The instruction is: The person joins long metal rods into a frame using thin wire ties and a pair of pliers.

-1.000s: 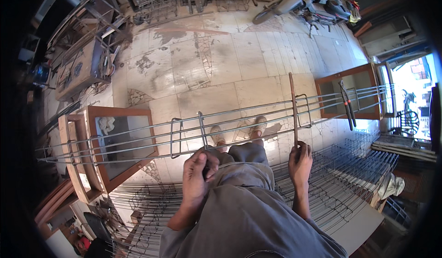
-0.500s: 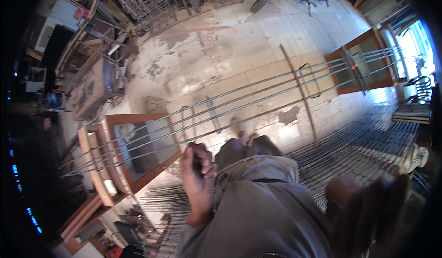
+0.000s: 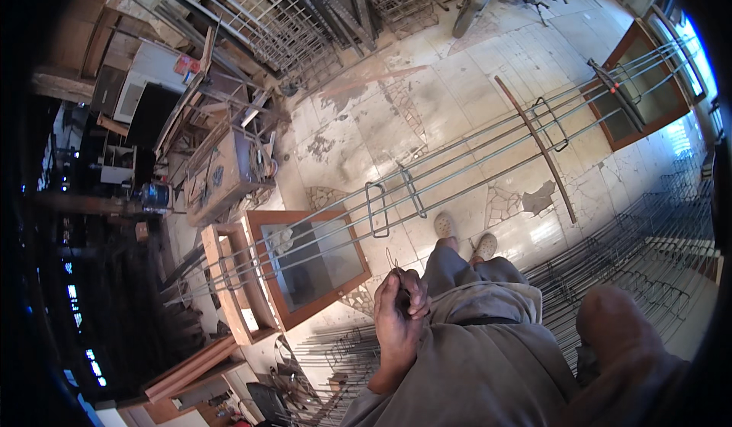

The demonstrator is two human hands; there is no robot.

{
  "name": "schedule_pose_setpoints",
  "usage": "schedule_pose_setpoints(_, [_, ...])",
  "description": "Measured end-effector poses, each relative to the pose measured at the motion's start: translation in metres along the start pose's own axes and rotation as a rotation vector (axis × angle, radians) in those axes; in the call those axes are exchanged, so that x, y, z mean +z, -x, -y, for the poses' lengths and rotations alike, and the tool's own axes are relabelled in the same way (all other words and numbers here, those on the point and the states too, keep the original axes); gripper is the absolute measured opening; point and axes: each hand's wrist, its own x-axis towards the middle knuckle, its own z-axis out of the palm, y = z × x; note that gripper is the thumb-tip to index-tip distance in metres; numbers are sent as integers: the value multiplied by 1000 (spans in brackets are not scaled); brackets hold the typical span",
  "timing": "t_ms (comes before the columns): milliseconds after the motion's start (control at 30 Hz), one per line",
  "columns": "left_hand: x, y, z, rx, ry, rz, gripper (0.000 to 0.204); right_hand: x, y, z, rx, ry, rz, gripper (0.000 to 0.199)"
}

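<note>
My left hand is closed, fingers curled in front of my waist. A thin wire loop sticks up from its fingertips. My right hand is raised at the lower right, dark and close to the camera; its fingers are hidden. Beyond my left hand, several long steel rods run from lower left to upper right. Rectangular wire stirrups hang around them, two near the left hand and another stirrup farther right. Neither hand touches the rods.
Wood-framed glass panels stand under both rod ends. A rusty bar lies crosswise under the rods. Beside my legs are stacked steel bars. Scrap wood and a battered box stand at left, metal grids at the back, a motorcycle beyond.
The view has shifted, so the rods and floor sit farther right. My right hand's spread fingers no longer show. My left hand stays closed, and the wire loop now shows clearly.
</note>
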Motion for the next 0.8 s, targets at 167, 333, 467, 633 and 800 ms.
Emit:
schedule_pose_setpoints(167, [5,-20,-18,-77,-37,129,37,21,-8,-8,-40,96,-23,17])
schedule_pose_setpoints(333, [-6,-44,-51,-173,-161,211,37,47,-25,-40,-55,181,-54,17])
schedule_pose_setpoints(467, [-19,-66,-86,-247,-238,322,43,67,-40,-66,-57,311,-162,18])
schedule_pose_setpoints(633, [-28,-102,-94,-214,-153,423,41,87,-22,-150,647,1248,-1087,19])
schedule_pose_setpoints(800, [-34,-113,-89,-234,-237,427,33,92,28,-240,802,1009,-662,23])
